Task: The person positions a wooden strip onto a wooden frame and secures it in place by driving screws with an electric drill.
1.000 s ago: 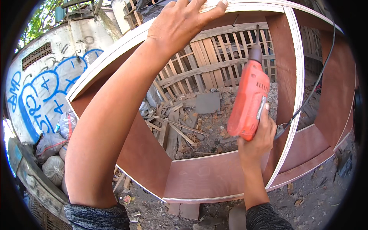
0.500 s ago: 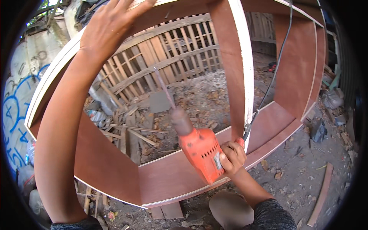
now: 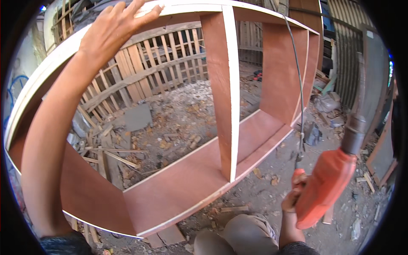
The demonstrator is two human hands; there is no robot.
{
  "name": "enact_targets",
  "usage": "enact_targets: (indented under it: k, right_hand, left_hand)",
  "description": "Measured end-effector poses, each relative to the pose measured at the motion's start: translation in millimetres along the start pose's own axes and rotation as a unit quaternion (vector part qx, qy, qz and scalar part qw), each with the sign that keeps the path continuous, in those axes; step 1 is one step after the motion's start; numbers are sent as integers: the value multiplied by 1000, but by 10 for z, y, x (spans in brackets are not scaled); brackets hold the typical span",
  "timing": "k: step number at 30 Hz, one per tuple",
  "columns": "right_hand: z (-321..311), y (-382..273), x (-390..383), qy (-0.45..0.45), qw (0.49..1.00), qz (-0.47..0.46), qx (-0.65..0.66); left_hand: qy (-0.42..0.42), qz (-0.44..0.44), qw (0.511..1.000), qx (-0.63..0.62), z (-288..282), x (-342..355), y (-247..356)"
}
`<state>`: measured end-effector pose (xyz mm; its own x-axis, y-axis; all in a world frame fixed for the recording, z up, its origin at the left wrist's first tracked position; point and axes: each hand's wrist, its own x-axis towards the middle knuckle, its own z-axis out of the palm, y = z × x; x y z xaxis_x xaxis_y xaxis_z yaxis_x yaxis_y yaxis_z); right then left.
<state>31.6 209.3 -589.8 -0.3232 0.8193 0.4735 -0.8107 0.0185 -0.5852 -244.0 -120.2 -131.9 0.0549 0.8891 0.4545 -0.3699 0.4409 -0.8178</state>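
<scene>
Right grip (image 3: 292,199): closed around the handle of the orange drill (image 3: 326,189), fingers wrapped tight; trigger hidden.
Left grip (image 3: 106,32): partly open, laid over the top edge of the wooden frame (image 3: 178,191), thumb along the white rim; no tool held.
Drill position: out at the right, beyond the frame's near edge; bit (image 3: 361,85) pointing upward, blurred, apart from the boards.
Cord (image 3: 301,106): running from the handle up past the frame's right end.
Frame position: up on edge before the knees (image 3: 250,233), filling left and middle.
Joined boards: outer outline closed, upright divider (image 3: 219,85) set between top and bottom; main assembly apparently done.
Open bays: no back or door fitted; slatted fence (image 3: 138,72) and littered ground (image 3: 272,202) visible through.
Joints: fixings too small to make out; number left to drill or fasten impossible to tell; no drilling under way.
</scene>
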Motion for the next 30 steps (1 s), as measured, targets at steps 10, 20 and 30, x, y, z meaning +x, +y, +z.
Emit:
enact_targets:
  k: [10, 20, 30]
  right_hand:
    - [-623, -2118, -449, 8, 938, -220, -268]
    - [-583, -671, -1128, -68, 976, 1, -206]
    - [1995, 1484, -1379, -218, 975, -28, -28]
  left_hand:
    - [79, -8, 993, -89, -256, 11, 20]
    - [103, -5, 992, -79, -231, 22, 7]
    - [45, 4, 997, -54, -262, 45, 10]
